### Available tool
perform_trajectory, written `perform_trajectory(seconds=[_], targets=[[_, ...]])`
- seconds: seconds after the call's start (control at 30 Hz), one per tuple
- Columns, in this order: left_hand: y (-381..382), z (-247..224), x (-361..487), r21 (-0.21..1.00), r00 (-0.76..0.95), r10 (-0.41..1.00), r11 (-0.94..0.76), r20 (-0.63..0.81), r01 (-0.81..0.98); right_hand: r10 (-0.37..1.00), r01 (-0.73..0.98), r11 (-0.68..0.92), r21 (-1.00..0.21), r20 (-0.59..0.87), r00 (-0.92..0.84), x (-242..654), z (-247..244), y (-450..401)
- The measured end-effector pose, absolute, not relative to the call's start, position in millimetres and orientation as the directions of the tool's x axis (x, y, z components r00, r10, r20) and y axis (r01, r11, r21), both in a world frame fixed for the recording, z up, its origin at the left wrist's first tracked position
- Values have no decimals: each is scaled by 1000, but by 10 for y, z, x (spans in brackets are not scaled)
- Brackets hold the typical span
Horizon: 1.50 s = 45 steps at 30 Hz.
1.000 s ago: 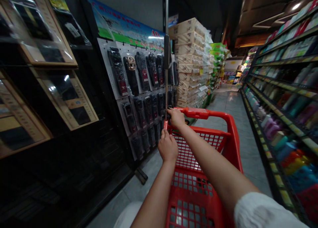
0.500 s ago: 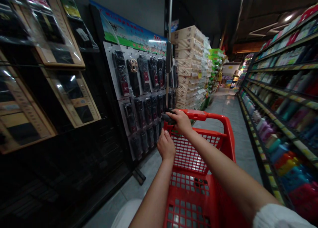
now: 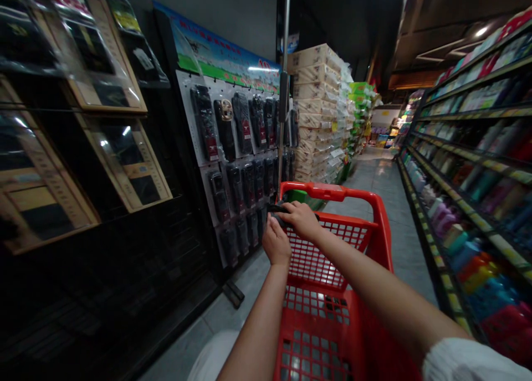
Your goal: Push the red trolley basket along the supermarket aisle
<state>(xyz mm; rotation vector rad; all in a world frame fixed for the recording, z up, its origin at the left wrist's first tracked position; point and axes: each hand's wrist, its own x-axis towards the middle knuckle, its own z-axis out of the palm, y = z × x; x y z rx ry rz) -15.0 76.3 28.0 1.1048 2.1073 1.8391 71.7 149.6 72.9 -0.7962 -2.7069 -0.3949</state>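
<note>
Both of my hands are together over the left side of a red shopping cart (image 3: 380, 226). My right hand (image 3: 302, 220) is closed on a small black item (image 3: 279, 208), whose kind I cannot make out. From below and to the left, my left hand (image 3: 276, 241) is closed against the same item. My fingers hide most of it. Just beyond the hands runs the cart's red handle (image 3: 328, 191), which neither hand grips. The cart's mesh back panel (image 3: 320, 253) shows beneath my right forearm.
Packaged belts (image 3: 245, 123) hang on a display rack at left, beside boxed goods (image 3: 133, 165). A metal pole (image 3: 285, 49) rises near the rack. Stacked packs (image 3: 311, 109) line the aisle (image 3: 382, 176) ahead. Shelves of bottles (image 3: 469, 204) run along the right.
My hands have come down and slightly nearer with the black item. The handle's left end and something green behind it now show. The cart looks almost unmoved.
</note>
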Motion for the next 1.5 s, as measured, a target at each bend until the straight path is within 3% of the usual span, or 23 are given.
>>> perform_trajectory(seconds=[0.23,0.33,0.43,0.53,0.63,0.77,1.1,1.33,1.5], targets=[[757,243,-136,849,-643,622,-66,446,524,281,412,789,455,329,-902,649,1274,1823],[753,236,-152,861,-667,612,-47,426,507,299,498,726,475,433,-850,636,1597,1861],[753,225,-164,870,-674,619,-30,402,491,355,643,648,408,586,-729,592,2015,1883],[761,203,-175,874,-673,624,-36,398,484,389,790,572,220,775,-498,509,2508,1935],[767,187,-185,873,-673,618,-47,407,485,360,830,556,51,885,-295,414,2977,2060],[758,190,-192,880,-676,621,-49,397,472,301,773,633,40,907,-293,291,3257,2251],[761,189,-198,880,-670,626,-54,398,473,473,801,593,-83,841,-264,123,2362,1937],[766,191,-174,897,-689,623,-48,370,438,550,796,605,-12,730,-407,205,1672,1910],[797,186,-164,918,-716,587,-136,378,373,565,775,632,5,681,-465,280,1216,1913]])
